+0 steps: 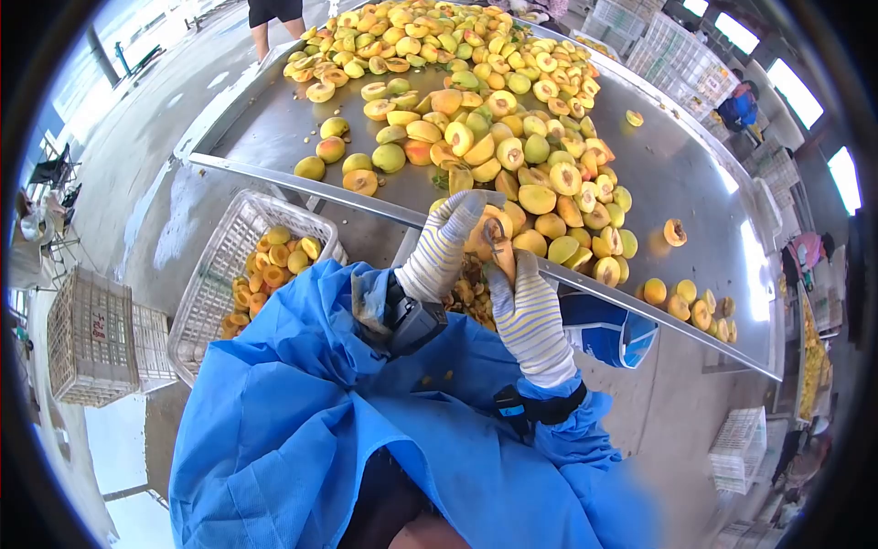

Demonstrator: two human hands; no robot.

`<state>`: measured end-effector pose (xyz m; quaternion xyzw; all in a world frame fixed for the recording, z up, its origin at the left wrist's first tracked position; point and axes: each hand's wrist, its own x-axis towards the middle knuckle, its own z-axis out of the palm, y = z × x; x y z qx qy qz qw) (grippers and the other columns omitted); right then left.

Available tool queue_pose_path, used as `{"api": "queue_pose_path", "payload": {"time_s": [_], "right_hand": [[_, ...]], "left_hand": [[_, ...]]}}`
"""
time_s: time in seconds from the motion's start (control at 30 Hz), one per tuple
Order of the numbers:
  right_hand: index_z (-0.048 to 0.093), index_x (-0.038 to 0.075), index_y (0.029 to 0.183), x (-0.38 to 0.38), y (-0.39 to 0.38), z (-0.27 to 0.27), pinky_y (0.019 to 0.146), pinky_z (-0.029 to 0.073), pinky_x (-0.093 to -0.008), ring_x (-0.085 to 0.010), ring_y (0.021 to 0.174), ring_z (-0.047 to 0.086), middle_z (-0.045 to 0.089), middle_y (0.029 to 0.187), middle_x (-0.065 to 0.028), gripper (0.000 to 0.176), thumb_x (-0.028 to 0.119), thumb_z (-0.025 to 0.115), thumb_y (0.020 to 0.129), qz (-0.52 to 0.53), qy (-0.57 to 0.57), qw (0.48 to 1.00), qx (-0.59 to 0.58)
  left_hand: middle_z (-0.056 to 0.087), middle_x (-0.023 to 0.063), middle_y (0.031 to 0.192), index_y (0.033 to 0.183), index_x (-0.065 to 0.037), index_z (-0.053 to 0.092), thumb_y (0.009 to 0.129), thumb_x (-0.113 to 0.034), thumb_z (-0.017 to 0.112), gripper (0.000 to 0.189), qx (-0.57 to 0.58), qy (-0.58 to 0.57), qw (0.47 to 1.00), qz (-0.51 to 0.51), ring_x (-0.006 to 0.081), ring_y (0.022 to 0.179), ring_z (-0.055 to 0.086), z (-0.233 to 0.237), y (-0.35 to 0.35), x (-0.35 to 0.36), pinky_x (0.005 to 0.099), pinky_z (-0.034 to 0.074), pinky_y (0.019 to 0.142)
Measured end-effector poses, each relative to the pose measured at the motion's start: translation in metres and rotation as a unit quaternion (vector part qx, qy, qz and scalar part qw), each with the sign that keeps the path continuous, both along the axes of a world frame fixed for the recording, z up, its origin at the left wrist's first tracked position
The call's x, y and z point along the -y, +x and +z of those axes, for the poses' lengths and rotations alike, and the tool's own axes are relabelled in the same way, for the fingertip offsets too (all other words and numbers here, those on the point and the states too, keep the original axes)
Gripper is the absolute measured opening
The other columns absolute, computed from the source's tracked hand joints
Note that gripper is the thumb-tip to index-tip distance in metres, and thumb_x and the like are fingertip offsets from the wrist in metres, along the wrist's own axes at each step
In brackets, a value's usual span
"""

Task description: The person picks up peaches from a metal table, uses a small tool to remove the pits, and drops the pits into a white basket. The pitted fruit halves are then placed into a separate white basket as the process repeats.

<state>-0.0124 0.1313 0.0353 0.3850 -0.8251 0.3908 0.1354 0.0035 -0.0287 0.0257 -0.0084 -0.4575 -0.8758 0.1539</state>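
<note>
My left hand [444,242], in a striped work glove, is closed around a yellow peach [479,236] just over the near edge of the metal table [681,197]. In the same kind of glove, my right hand [530,316] grips a small pitting tool [505,260] with a light brown handle. Its dark metal end meets the cut face of the peach. Beyond both hands lies a big pile of peaches [512,119], many of them halved. Fingers partly cover the held fruit.
Left of me, a white plastic crate [197,302] holds peach halves. Pits and scraps [471,297] show below my hands. A blue-and-white container [608,334] stands under the table edge. Stacked crates [91,339] are at far left, others [672,59] behind the table. People work nearby.
</note>
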Motion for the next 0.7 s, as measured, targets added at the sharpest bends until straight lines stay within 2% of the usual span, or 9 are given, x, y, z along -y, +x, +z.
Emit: {"api": "queue_pose_path", "payload": {"time_s": [0.17, 0.3, 0.33, 0.43, 0.5, 0.53, 0.63, 0.67, 0.7], "right_hand": [[0.054, -0.001, 0.108, 0.001, -0.001, -0.001, 0.056, 0.052, -0.0477, -0.0414, 0.065, 0.064, 0.065, 0.075, -0.0214, 0.03, 0.023, 0.064, 0.092, -0.016, 0.091, 0.993, -0.079], [0.053, -0.001, 0.105, 0.0, -0.001, -0.002, 0.058, 0.051, -0.05, -0.0421, 0.067, 0.064, 0.064, 0.073, -0.0237, 0.033, 0.029, 0.061, 0.094, 0.0, 0.164, 0.986, 0.016], [0.051, -0.002, 0.11, -0.002, -0.002, -0.006, 0.06, 0.05, -0.0503, -0.0434, 0.069, 0.064, 0.064, 0.073, -0.0248, 0.035, 0.028, 0.061, 0.094, 0.022, 0.152, 0.987, 0.041], [0.048, -0.004, 0.12, -0.005, -0.009, -0.02, 0.065, 0.048, -0.0514, -0.0466, 0.073, 0.063, 0.063, 0.073, -0.0275, 0.041, 0.026, 0.06, 0.095, 0.062, 0.135, 0.985, 0.093], [0.047, -0.004, 0.123, -0.003, -0.013, -0.025, 0.064, 0.048, -0.0519, -0.0475, 0.073, 0.063, 0.063, 0.074, -0.0283, 0.042, 0.026, 0.058, 0.096, 0.052, 0.15, 0.982, 0.099], [0.047, -0.002, 0.126, 0.0, -0.014, -0.023, 0.067, 0.049, -0.0505, -0.0473, 0.079, 0.063, 0.064, 0.082, -0.0296, 0.042, 0.026, 0.057, 0.097, 0.031, 0.172, 0.975, 0.14], [0.048, -0.001, 0.127, -0.001, -0.023, -0.024, 0.074, 0.049, -0.0491, -0.0469, 0.089, 0.062, 0.064, 0.092, -0.0299, 0.041, 0.026, 0.057, 0.097, 0.048, 0.085, 0.98, 0.175], [0.049, -0.001, 0.111, 0.0, -0.023, -0.024, 0.065, 0.047, -0.0526, -0.0486, 0.08, 0.062, 0.063, 0.083, -0.0301, 0.032, 0.027, 0.057, 0.096, 0.067, 0.012, 0.994, 0.084], [0.049, -0.001, 0.116, 0.001, -0.022, -0.023, 0.071, 0.047, -0.0521, -0.049, 0.085, 0.061, 0.063, 0.089, -0.0304, 0.033, 0.024, 0.056, 0.096, 0.063, 0.026, 0.992, 0.106]], "left_hand": [[0.067, 0.0101, 0.101, 0.117, 0.001, 0.061, 0.09, -0.063, 0.058, 0.069, 0.034, 0.02, 0.999, 0.027, 0.0198, 0.094, 0.066, -0.009, -0.001, -0.001, 0.0331, 0.053, 0.087], [0.069, 0.0084, 0.088, 0.105, 0.002, 0.065, 0.092, -0.069, 0.049, 0.074, 0.079, -0.008, 0.997, -0.009, 0.0171, 0.082, 0.066, -0.01, -0.005, 0.011, 0.0291, 0.054, 0.077], [0.069, 0.0072, 0.083, 0.101, 0.002, 0.066, 0.093, -0.069, 0.046, 0.074, 0.089, -0.022, 0.996, -0.015, 0.0158, 0.078, 0.066, -0.009, -0.005, 0.014, 0.0275, 0.054, 0.073], [0.068, 0.0075, 0.08, 0.097, 0.002, 0.067, 0.092, -0.072, 0.043, 0.078, 0.095, -0.097, 0.99, -0.035, 0.0161, 0.078, 0.065, -0.015, -0.012, 0.023, 0.0275, 0.054, 0.075], [0.068, 0.0083, 0.09, 0.105, 0.001, 0.063, 0.091, -0.073, 0.043, 0.078, 0.111, -0.06, 0.992, -0.019, 0.0168, 0.08, 0.065, -0.02, -0.011, 0.022, 0.028, 0.054, 0.079], [0.068, 0.0086, 0.093, 0.107, 0.001, 0.062, 0.092, -0.073, 0.043, 0.077, 0.121, -0.028, 0.992, -0.004, 0.0168, 0.082, 0.065, -0.022, -0.014, 0.019, 0.0281, 0.053, 0.08], [0.067, 0.0092, 0.098, 0.116, -0.001, 0.058, 0.095, -0.063, 0.048, 0.066, 0.075, -0.007, 0.997, 0.018, 0.0187, 0.089, 0.066, -0.025, -0.012, 0.013, 0.0314, 0.055, 0.083], [0.067, 0.0089, 0.097, 0.116, -0.002, 0.059, 0.096, -0.059, 0.051, 0.061, 0.057, 0.004, 0.998, 0.037, 0.0183, 0.089, 0.066, -0.029, -0.012, 0.006, 0.0311, 0.055, 0.083], [0.067, 0.0086, 0.097, 0.116, -0.003, 0.059, 0.097, -0.055, 0.053, 0.056, 0.038, 0.016, 0.998, 0.057, 0.0179, 0.089, 0.066, -0.027, -0.012, 0.0, 0.0307, 0.055, 0.083]]}}
